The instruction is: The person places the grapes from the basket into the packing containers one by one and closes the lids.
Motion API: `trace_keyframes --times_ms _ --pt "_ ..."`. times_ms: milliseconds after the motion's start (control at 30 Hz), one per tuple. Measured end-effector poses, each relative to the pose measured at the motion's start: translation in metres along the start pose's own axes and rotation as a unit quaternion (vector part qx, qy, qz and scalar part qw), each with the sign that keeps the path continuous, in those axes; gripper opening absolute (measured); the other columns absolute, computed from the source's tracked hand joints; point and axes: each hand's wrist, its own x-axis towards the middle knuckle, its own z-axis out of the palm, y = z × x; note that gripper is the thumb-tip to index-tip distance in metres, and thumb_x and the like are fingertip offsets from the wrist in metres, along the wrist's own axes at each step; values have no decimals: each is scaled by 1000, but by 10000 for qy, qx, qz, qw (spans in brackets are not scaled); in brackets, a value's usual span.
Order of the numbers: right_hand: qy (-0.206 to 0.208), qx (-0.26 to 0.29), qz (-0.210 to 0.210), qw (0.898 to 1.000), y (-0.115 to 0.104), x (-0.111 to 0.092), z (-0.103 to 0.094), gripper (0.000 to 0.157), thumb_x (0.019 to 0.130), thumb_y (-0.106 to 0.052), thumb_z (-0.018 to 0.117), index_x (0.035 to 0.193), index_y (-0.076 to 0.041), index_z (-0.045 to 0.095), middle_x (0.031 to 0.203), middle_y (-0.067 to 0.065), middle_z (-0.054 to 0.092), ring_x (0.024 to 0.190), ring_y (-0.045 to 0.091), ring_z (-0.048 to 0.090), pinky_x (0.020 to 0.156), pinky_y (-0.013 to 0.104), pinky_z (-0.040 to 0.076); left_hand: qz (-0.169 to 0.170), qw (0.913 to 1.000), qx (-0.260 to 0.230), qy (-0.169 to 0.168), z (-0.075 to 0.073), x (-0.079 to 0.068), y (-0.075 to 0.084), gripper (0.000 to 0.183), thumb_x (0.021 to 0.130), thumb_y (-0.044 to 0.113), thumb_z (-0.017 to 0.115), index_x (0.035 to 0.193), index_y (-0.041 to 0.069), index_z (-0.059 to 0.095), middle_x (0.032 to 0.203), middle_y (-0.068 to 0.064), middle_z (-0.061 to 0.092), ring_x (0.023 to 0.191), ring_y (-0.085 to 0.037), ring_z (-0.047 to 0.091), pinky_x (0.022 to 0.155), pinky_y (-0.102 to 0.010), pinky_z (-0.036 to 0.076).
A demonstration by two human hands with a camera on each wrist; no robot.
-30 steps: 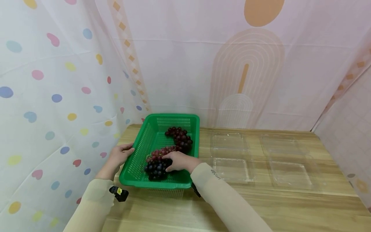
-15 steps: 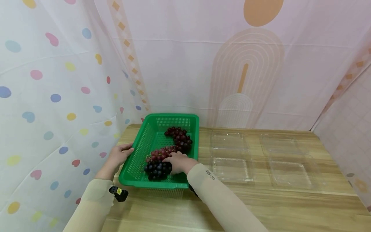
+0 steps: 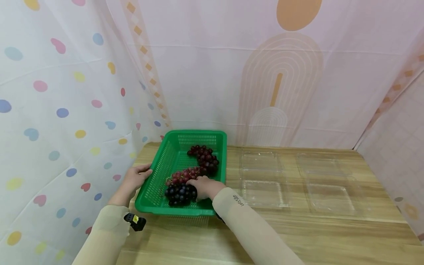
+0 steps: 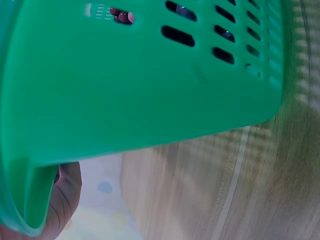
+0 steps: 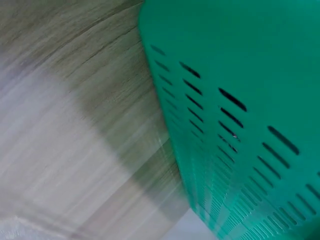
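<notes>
Dark grapes [image 3: 180, 194] touched the right hand [image 3: 207, 187] (hold unclear), left hand [image 3: 134, 179] gripped basket [image 3: 165, 211], wood-grained table [image 3: 185, 239] lay beneath, patterned curtains [image 3: 198, 81] behind

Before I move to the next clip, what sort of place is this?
Likely a makeshift, curtained-off work corner: patterned cloth hangs behind and to the left of a wood-grain table, where a green basket of grapes stands beside clear plastic containers.
</notes>
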Motion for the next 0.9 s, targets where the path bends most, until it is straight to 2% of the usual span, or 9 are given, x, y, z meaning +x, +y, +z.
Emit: trace_keyframes --times_ms 100,200,400,500,633,767,900 --pt "4 -279 -66 9996 -1 1 1 70 85 -25 72 144 -39 35 147 -2 39 137 20 32 96 40 45 1 10000 16 19 0 0 0 49 101 24 45 145 4 35 145 -25 38 118 -36 51 85 -34 52" --pt "5 -290 -105 9995 0 2 2 69 87 -23 70 144 -39 35 147 -2 38 136 21 35 96 40 45 4 10000 60 30 0 -1 0 49 101 25 45 145 4 35 145 -25 38 116 -35 52 83 -33 52" --pt "-72 209 -126 9997 1 1 1 59 91 -17 64 141 -38 40 145 4 38 118 22 51 81 33 46 3 10000 -1 -3 1 -2 1 49 102 24 44 145 3 34 145 -25 37 120 -36 50 88 -36 51" --pt "-67 359 -161 9992 2 2 1 54 92 -17 63 138 -36 43 143 6 38 108 20 54 75 30 44 8 10000 -7 15 1 -2 1 49 102 24 44 145 3 35 145 -25 38 119 -36 50 87 -35 51" --pt "-39 366 -208 9991 2 3 2 53 90 -22 66 137 -34 45 143 5 39 116 21 52 83 32 46 0 10000 53 43 1 -3 2 49 102 24 44 145 3 35 144 -26 38 115 -34 53 82 -32 52" --pt "94 312 -410 9986 2 4 1 52 88 -22 69 135 -28 49 140 2 48 124 19 48 91 32 47 -45 10000 34 24 1 -4 3 49 102 24 44 145 3 35 145 -26 37 113 -33 53 81 -32 52" --pt "309 487 -551 9968 3 3 -1 39 88 -19 69 125 -24 60 133 0 55 116 16 55 85 28 49 -60 10000 27 30 1 -3 4 49 102 24 44 145 3 35 145 -26 37 113 -33 54 80 -31 53"
